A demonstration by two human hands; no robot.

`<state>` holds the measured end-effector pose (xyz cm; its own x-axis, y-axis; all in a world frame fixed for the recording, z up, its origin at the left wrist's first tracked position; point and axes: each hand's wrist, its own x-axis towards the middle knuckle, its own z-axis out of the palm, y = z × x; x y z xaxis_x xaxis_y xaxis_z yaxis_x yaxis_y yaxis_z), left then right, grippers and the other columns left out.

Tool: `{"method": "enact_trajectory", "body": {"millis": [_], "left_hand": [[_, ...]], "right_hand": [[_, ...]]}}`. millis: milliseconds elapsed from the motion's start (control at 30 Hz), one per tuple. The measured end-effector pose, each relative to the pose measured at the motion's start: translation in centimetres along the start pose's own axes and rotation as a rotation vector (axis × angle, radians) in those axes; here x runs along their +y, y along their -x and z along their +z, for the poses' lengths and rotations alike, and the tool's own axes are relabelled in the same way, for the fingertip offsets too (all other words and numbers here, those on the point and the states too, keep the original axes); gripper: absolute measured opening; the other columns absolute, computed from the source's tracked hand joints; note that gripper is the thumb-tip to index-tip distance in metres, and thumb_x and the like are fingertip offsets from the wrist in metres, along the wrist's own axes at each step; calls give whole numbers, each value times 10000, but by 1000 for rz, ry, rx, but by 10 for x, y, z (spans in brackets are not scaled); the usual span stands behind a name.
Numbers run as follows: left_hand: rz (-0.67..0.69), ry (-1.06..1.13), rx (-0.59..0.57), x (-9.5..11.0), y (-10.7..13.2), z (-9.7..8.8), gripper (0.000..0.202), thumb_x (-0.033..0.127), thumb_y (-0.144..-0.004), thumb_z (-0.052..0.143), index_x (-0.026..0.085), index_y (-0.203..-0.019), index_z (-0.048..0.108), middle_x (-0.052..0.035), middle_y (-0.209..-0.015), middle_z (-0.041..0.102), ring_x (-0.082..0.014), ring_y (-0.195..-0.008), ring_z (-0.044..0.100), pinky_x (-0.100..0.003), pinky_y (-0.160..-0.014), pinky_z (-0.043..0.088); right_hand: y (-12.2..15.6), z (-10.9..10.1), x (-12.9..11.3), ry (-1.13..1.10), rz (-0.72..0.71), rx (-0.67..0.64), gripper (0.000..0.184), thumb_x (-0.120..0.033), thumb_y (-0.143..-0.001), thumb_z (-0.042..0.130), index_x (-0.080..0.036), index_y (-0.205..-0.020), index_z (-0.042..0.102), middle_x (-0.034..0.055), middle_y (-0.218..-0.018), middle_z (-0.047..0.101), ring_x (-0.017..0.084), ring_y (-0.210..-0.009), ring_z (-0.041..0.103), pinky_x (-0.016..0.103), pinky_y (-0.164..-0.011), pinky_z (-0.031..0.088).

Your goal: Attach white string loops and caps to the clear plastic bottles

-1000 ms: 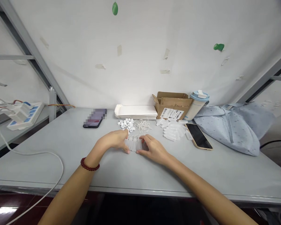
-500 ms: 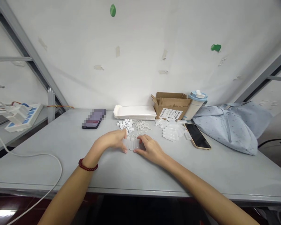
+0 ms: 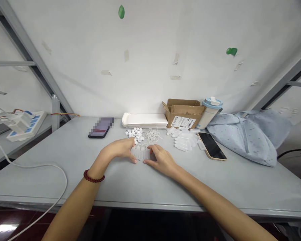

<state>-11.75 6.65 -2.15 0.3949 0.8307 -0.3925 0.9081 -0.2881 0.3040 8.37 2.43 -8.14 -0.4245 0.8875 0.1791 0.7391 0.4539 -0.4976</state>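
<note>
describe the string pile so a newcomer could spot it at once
On the grey table, find the brown box by the wall, then the white stack to its left. In front of that stack lies the string pile, just right of the caps. It is a thin, loose tangle, unlike the chunky caps.

No word, brand or number could be read with certainty. A white label (image 3: pixel 182 122) was on the front of the brown carton (image 3: pixel 187 109), crowded with rows of dark print and a few bolder marks, all too small to make out. Above it, toward the right, a short line of dark lettering (image 3: pixel 191 112) ran across the cardboard, its characters too blurred to tell. Blocky pixels covered much of the screen of the dark phone (image 3: pixel 101 128), hiding any text there.
</note>
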Motion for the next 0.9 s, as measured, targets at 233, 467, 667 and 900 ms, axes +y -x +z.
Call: {"method": "enact_trajectory", "body": {"millis": [233, 467, 667, 900], "left_hand": [[-22, 15, 192, -1, 3, -5, 614, 711, -629, 542, 187, -942, 475, -79, -879, 599, -267, -777, 565, -298, -597, 374], [131, 82, 550, 7, -19, 7, 283, 337, -896, 287, 174, -921, 516, -75, -847, 606, -231, -804, 557, -321, -669, 403], [380, -21, 547, 19, -42, 26, 350, 131, -856, 294, 113, -1052, 584, -113, -1072, 591, -243, -1060, 467, -362, -924, 381], [391, -103, 449, 24, -54, 33, 366, 147, -869, 315, 165, -1051, 632, -94, -1014, 605, -250, -1017, 485, -371, -880, 396]], "right_hand": [[2, -5, 3, -33, -33, 9, 512, -419, -752, 664, -174, -1161, 475, 85, -977, 589, 192, -818, 555, 322, -690, 437], [-2, -21, 16, -66, -6, 149, 437, -448, -797, 606, -170, -1118, 500, 75, -954, 607, 178, -772, 555, 304, -685, 429], [-8, -43, 39, 92, 131, 280, 171, -215, -850, 511, -156, -1001, 566, 72, -916, 625, 181, -758, 567, 301, -676, 419], [-6, -62, 36, 513, 318, 134, 246, -113, -866, 434, -137, -1068, 572, 125, -1062, 614, 250, -1007, 545, 303, -678, 402]]}}
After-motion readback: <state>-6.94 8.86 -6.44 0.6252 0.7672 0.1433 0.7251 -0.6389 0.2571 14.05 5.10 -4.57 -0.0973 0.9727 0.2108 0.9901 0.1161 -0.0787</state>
